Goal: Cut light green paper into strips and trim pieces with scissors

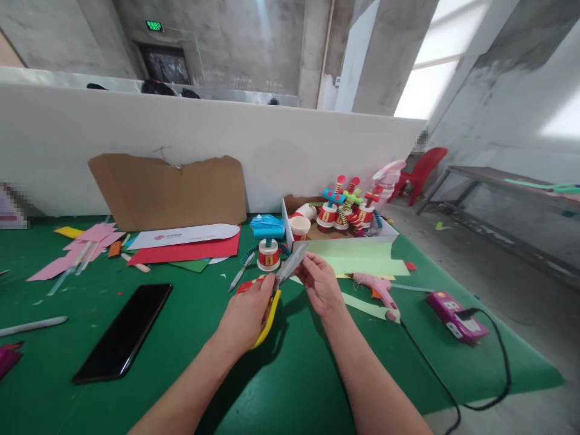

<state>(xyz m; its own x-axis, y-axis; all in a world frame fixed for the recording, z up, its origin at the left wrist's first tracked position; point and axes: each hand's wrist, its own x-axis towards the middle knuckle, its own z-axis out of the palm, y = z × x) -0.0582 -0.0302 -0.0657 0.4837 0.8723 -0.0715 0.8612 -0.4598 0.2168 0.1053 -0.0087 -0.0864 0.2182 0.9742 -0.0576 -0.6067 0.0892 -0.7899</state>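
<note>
Scissors with grey blades and a yellow handle are in my left hand, the fingers closed round the handle. Something red shows beside those fingers; whether it belongs to the scissors I cannot tell. My right hand is pinched close to the blade tips, and what lies between its fingertips is too small to make out. Just behind the blades stands a paper-cup figure with coiled green arms and a blue top. A pen lies to its left.
At the back right, a shallow box holds several cup figures. Light green paper, a pink glue gun and a purple power strip lie right. On the left are a phone, pink paper strips and red paper.
</note>
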